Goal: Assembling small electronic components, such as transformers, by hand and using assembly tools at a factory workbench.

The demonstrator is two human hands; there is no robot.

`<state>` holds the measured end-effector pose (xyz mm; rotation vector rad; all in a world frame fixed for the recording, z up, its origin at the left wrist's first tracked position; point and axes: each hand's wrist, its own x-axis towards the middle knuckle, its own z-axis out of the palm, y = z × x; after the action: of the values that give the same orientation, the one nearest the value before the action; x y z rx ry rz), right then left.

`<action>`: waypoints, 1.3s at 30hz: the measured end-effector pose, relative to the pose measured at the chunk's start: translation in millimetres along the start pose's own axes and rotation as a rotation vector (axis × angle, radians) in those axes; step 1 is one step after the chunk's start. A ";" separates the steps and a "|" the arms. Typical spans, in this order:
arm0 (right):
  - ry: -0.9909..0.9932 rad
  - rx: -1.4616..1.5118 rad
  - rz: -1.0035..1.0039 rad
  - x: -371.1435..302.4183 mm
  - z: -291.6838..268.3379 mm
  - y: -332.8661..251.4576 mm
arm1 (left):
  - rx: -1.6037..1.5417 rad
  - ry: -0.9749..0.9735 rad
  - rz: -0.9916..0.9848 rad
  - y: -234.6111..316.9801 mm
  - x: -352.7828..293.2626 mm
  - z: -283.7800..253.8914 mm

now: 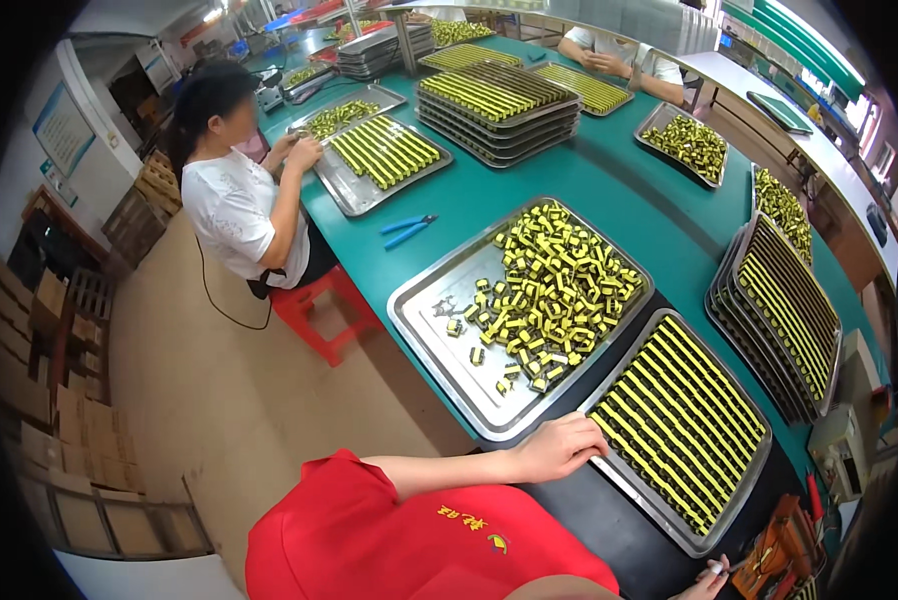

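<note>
My left hand (566, 446) is closed at the left rim of a metal tray (691, 545), fingers curled over its edge. Rows of small black parts with yellow tops (681, 420), which look like small transformers, fill that tray. Partly cut off at the lower edge, my right hand (707, 582) has its fingers pinched together near a brown fixture (777, 550); whatever thin thing they hold is too small to name. Beyond my left hand, a larger metal tray (439, 370) carries a loose heap of the same yellow-and-black parts (559, 290).
Blue-handled pliers (406, 230) lie on the green table (489, 185). Stacked trays stand at the right (779, 310) and far middle (497, 110). A co-worker (239, 180) handles parts at the left, beside a red stool (329, 315). Another person (619, 60) sits across.
</note>
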<state>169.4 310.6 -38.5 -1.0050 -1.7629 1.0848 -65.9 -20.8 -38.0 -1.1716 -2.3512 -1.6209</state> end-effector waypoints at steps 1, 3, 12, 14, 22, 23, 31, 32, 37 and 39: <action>0.017 0.015 0.002 0.0 -0.7 -3.6 | 0.002 -0.001 -0.012 0.4 -1.0 1.4; 0.083 0.139 -0.014 2.6 -1.1 6.5 | 0.003 0.000 -0.002 0.1 -0.1 0.9; 0.015 -0.085 -0.079 -4.6 6.5 -3.4 | 0.041 -0.014 0.001 0.6 0.6 1.5; 0.057 0.019 -0.051 -4.5 3.6 -3.8 | 0.045 -0.010 0.005 1.1 0.5 1.4; 0.070 0.362 -0.053 -3.8 -5.7 4.1 | 0.051 -0.014 0.005 0.1 1.3 1.6; 0.079 0.342 -0.068 -4.9 -4.5 0.5 | 0.055 -0.004 0.017 0.2 -0.1 2.0; 0.103 0.304 0.057 -3.0 -3.0 -4.7 | 0.046 -0.021 -0.007 0.8 -0.4 2.2; 0.102 0.291 0.054 -2.4 -3.3 -3.5 | 0.038 -0.022 -0.009 0.3 -0.8 2.4; 0.088 0.241 0.006 -1.3 -1.8 -1.4 | 0.041 -0.022 -0.007 1.5 1.1 1.3; 0.087 0.227 0.006 -0.5 -2.3 -1.3 | 0.033 -0.024 -0.011 1.5 1.7 0.9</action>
<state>171.4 310.4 -36.8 -0.9037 -1.5297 1.1969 -65.9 -18.9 -36.5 -1.1810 -2.3927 -1.5744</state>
